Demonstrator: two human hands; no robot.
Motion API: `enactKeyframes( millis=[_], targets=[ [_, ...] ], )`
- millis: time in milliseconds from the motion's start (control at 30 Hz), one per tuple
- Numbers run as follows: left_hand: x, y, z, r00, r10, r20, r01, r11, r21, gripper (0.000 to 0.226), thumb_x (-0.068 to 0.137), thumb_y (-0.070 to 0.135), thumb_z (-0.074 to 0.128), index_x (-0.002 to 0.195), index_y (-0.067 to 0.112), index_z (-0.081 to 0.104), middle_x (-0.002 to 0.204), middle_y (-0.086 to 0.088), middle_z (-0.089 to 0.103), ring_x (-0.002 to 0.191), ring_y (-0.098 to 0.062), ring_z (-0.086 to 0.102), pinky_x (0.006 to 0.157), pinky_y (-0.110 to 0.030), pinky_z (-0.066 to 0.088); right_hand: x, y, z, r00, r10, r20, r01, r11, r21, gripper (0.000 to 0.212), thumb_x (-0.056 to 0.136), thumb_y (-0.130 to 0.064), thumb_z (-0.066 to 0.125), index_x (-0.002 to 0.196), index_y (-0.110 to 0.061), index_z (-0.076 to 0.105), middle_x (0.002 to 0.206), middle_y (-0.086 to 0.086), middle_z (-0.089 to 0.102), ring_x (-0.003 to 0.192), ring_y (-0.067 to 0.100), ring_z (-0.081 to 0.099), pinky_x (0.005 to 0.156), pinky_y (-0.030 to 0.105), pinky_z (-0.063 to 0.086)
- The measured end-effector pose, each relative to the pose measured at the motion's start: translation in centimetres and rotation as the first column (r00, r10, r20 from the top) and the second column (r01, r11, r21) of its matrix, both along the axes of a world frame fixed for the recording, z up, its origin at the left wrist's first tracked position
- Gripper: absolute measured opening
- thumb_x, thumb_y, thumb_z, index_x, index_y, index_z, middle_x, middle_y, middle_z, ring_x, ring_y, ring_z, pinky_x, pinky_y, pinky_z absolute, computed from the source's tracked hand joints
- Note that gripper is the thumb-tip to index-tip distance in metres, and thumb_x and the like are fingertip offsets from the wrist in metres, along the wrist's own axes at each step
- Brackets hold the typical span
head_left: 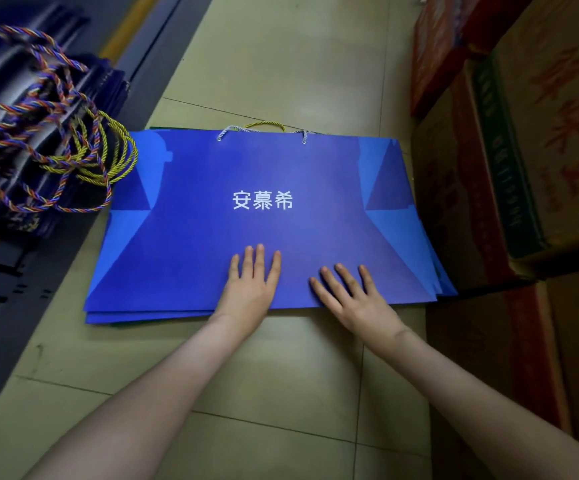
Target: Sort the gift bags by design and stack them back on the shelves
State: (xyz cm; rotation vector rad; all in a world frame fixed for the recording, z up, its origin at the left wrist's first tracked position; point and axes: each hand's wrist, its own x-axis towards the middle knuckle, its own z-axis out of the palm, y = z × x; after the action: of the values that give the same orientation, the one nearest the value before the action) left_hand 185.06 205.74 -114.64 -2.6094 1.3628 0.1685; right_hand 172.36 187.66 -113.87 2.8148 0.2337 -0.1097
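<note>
At 6 o'clock, the left hand (250, 285) and right hand (348, 297) are pressed flat, fingers spread, on the near edge of the blue gift bags (212, 220), stacked on the floor (281, 64). Rope-handled dark bags (56, 157) are seen at 10 o'clock, cardboard boxes (541, 150) at 3 o'clock.

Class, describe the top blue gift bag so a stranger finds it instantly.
Find the tiled floor between shelf and cardboard boxes. Flat blue bags are stacked there; the top gift bag, under the left hand and right hand, alone shows white characters.
</note>
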Motion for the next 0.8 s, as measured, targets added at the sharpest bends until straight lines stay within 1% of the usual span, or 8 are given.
enactKeyframes(
  millis=[167, 333, 467, 533, 600, 667, 733, 800],
  targets=[
    [0.1, -0.4, 0.9, 1.0, 0.015, 0.009, -0.015, 1.0, 0.024, 0.048, 0.077, -0.001, 0.03, 0.102, -0.005, 0.071, 0.094, -0.03, 0.068, 0.082, -0.043, 0.068, 0.065, -0.044, 0.057, 0.1, 0.5, 2.0, 0.99, -0.105, 0.099, 0.098, 0.993, 0.069, 0.052, 0.081, -0.003, 0.03, 0.131, -0.007, 0.042, 0.123, 0.015, 0.064, 0.112, 0.03, 0.062, 0.087, 0.051, 0.052],
    [1.0, -0.7, 4.5, 0.997, -0.018, 0.077, 0.019, 1.0, -0.002, 0.049, 0.073, 0.001, 0.029, 0.094, -0.006, 0.073, 0.084, -0.029, 0.069, 0.073, -0.042, 0.069, 0.06, -0.042, 0.056, 1.5, 2.0, 5.5, 0.966, -0.26, 0.0, 0.257, 0.958, 0.128, 0.075, 0.056, 0.0, 0.075, 0.129, -0.003, 0.059, 0.128, 0.023, 0.058, 0.117, 0.041, 0.057, 0.089, 0.057, 0.048],
    [0.4, -0.3, 7.1, 0.988, -0.044, 0.146, 0.056, 0.995, -0.082, 0.05, 0.07, 0.002, 0.028, 0.09, -0.004, 0.073, 0.08, -0.027, 0.069, 0.069, -0.04, 0.069, 0.059, -0.038, 0.056, 3.1, 2.1, 8.2, 0.957, -0.29, -0.032, 0.292, 0.95, 0.111, 0.076, 0.052, -0.002, 0.086, 0.124, -0.005, 0.063, 0.12, 0.027, 0.061, 0.107, 0.048, 0.06, 0.081, 0.058, 0.052],
    [0.1, 0.1, 8.6, 0.988, -0.046, 0.149, 0.06, 0.994, -0.088, 0.038, 0.069, 0.005, 0.042, 0.087, -0.003, 0.074, 0.077, -0.024, 0.069, 0.066, -0.036, 0.069, 0.057, -0.035, 0.056, 3.5, 2.0, 9.2, 0.957, -0.289, -0.024, 0.29, 0.954, 0.076, 0.078, 0.048, -0.002, 0.09, 0.121, -0.004, 0.064, 0.107, 0.026, 0.067, 0.095, 0.044, 0.066, 0.075, 0.051, 0.056],
    [-0.2, 0.4, 10.0, 0.994, -0.045, 0.1, 0.053, 0.996, -0.078, 0.033, 0.053, 0.007, 0.068, 0.084, -0.001, 0.075, 0.072, -0.019, 0.069, 0.062, -0.031, 0.068, 0.052, -0.03, 0.054, 3.6, 2.5, 11.2, 0.97, -0.238, -0.036, 0.24, 0.97, 0.046, 0.076, 0.067, -0.006, 0.083, 0.136, -0.004, 0.05, 0.116, 0.022, 0.063, 0.105, 0.038, 0.063, 0.085, 0.043, 0.053],
    [-0.4, 0.6, 12.4, 0.999, -0.013, 0.05, 0.018, 0.996, -0.088, 0.047, 0.034, 0.009, 0.08, 0.08, 0.004, 0.074, 0.065, -0.01, 0.067, 0.057, -0.023, 0.066, 0.045, -0.022, 0.047, 3.7, 2.2, 13.5, 0.98, -0.177, -0.089, 0.183, 0.982, 0.056, 0.064, 0.095, -0.01, 0.05, 0.151, -0.013, 0.019, 0.138, 0.013, 0.046, 0.126, 0.031, 0.047, 0.096, 0.037, 0.044],
    [-0.8, 0.7, 16.2, 1.0, 0.017, 0.01, -0.016, 0.998, -0.054, 0.038, 0.048, 0.012, 0.078, 0.084, 0.009, 0.066, 0.072, -0.004, 0.064, 0.065, -0.021, 0.064, 0.046, -0.022, 0.038, 4.2, 1.8, 16.1, 0.972, -0.178, -0.152, 0.187, 0.981, 0.047, 0.058, 0.099, -0.01, 0.036, 0.152, -0.022, 0.014, 0.137, 0.005, 0.049, 0.122, 0.027, 0.051, 0.085, 0.035, 0.046],
    [-0.2, 0.6, 19.1, 1.0, -0.016, -0.001, 0.016, 1.0, 0.005, 0.017, 0.078, 0.006, 0.056, 0.092, 0.013, 0.05, 0.081, -0.004, 0.056, 0.076, -0.028, 0.057, 0.053, -0.026, 0.03, 4.5, 1.8, 18.8, 0.973, -0.187, -0.139, 0.191, 0.981, 0.017, 0.056, 0.098, -0.01, 0.033, 0.149, -0.028, 0.02, 0.115, 0.002, 0.061, 0.1, 0.026, 0.06, 0.066, 0.032, 0.044]
  ],
)
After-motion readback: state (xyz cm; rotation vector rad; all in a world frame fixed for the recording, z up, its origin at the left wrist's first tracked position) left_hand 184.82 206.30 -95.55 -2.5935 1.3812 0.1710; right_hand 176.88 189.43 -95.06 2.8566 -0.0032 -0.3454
